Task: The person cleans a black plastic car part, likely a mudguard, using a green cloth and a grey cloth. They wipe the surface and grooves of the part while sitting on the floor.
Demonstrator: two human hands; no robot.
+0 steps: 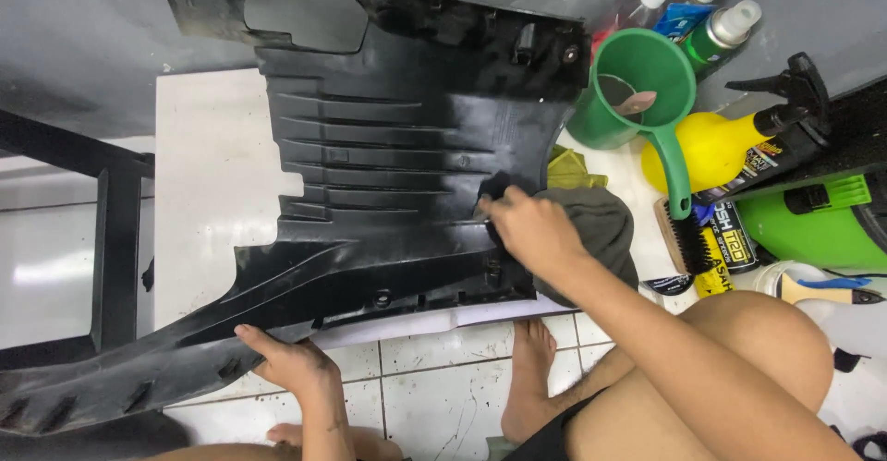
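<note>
A large black plastic body panel (388, 147) with ribs lies across a white tiled floor, its glossy face wet. My right hand (531, 230) presses a small dark cloth (494, 188) against the panel near its right edge. My left hand (291, 364) grips the panel's near lower rim and holds it steady. A grey-green rag (601, 225) lies bunched just right of my right hand.
A green plastic dipper (642, 82), a yellow spray bottle with black trigger (730, 142), a green spray can (725, 31), a black brush (688, 239) and a green container (818, 221) crowd the right side. My bare knee and foot (531, 378) rest on the tiles. A dark metal frame (115, 239) stands at left.
</note>
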